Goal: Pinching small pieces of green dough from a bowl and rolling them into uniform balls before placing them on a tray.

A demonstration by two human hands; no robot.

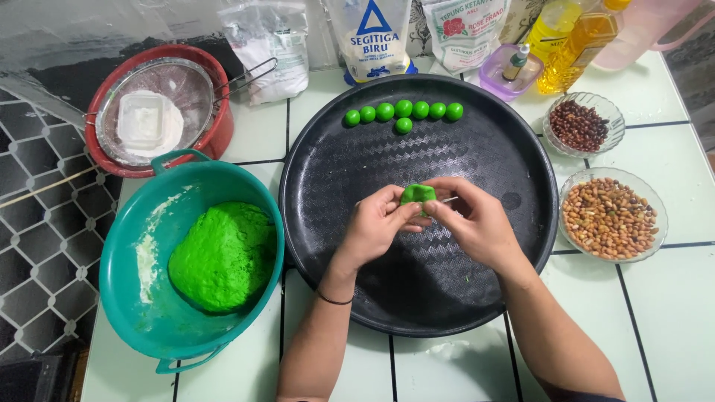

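Note:
Over the middle of a round black tray (491,149), my left hand (372,227) and my right hand (477,223) meet, both pinching a small piece of bright green dough (418,193) between their fingertips. A thin pale stick pokes out from the fingers of my right hand. Several small green dough balls (403,112) lie in a row at the tray's far side. A large lump of green dough (223,257) rests in a teal bowl (119,253) to the left.
A red bowl (220,130) holding a metal sieve (160,108) with white flour stands at the back left. Two glass dishes of nuts (611,216) and dark beans (582,125) sit at the right. Flour bags (376,33), oil bottles (573,41) and a purple tub line the back.

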